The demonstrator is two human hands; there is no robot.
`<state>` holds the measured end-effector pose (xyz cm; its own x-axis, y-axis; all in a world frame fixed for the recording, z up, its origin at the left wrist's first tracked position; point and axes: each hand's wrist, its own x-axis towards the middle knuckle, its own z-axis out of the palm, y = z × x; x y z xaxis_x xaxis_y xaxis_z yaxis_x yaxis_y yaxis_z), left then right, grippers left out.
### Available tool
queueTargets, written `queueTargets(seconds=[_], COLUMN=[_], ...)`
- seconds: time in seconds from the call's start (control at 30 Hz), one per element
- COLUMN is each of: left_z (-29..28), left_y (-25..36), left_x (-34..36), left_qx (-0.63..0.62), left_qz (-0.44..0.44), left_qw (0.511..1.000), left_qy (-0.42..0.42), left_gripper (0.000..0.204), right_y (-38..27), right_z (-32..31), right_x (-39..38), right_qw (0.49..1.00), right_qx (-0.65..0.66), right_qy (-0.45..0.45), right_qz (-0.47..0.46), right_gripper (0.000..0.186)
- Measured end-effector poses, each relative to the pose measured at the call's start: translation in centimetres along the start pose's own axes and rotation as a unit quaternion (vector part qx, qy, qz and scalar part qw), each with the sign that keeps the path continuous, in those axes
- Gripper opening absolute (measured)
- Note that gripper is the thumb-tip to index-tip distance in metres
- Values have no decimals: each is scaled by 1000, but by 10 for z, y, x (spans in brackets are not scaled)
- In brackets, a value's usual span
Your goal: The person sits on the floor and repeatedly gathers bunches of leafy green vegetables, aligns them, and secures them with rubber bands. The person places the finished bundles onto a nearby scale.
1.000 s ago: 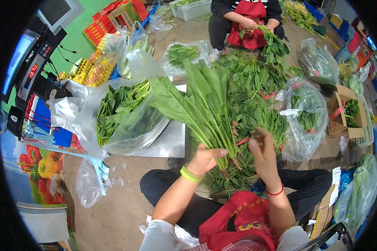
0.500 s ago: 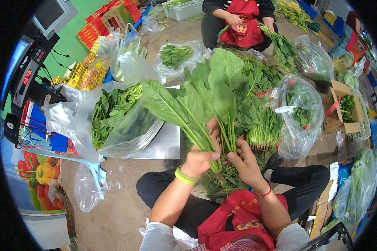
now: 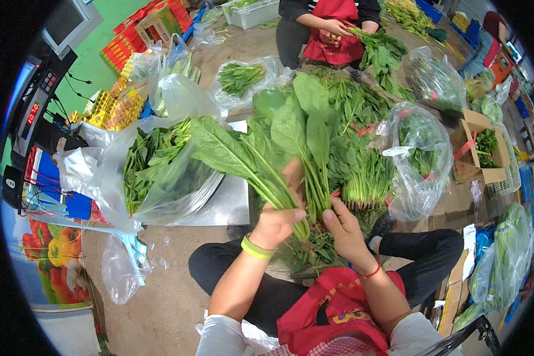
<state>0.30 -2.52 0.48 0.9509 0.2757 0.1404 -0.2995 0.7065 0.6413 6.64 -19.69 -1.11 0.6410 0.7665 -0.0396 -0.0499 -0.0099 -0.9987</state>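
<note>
Both hands are closed on leafy green spinach in front of me. The stalks of one spinach bunch [image 3: 243, 153] lie in my left hand [image 3: 274, 225], thumb across them, leaves leaning up and left. My right hand [image 3: 345, 232] pinches the lower stalks of another spinach bunch [image 3: 315, 139], which stands nearly upright. The two bunches meet near the stalk ends. Some of the left fingers are hidden behind the stalks. Below and beyond my hands lies a heap of loose greens [image 3: 366, 181] on the floor.
At left, an open plastic bag [image 3: 115, 172] of greens rests on a metal platform [image 3: 234, 202]. Bagged greens [image 3: 420, 166] and a cardboard box [image 3: 498, 174] stand at right. Opposite sits a person in a red apron [image 3: 332, 44], holding greens. Egg trays [image 3: 115, 107] are at the far left.
My hands keep their hold on the spinach, with hardly any movement. The whole view has shifted slightly. Across from me, the other person's hands and greens have come closer together.
</note>
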Motion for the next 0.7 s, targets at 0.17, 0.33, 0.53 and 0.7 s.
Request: queueTargets(seconds=[0.17,0.33,0.53,0.7], left_z=[2,-8,-1,6], left_y=[-1,-9,-19,-25], left_x=[-1,1,0,1], left_qx=[7,46,48,-41], left_qz=[18,-47,-42,-38], left_qw=[1000,996,987,989], left_qy=[22,58,149,138], left_gripper=[94,73,54,56], right_y=[-7,5,21,29], right_z=[4,11,9,27], right_x=[0,-3,4,1], right_qw=[999,993,953,932], right_qx=[-20,55,-187,-8], right_qy=[40,107,186,314], right_qz=[-25,-9,-147,-179], right_gripper=[37,25,17,17])
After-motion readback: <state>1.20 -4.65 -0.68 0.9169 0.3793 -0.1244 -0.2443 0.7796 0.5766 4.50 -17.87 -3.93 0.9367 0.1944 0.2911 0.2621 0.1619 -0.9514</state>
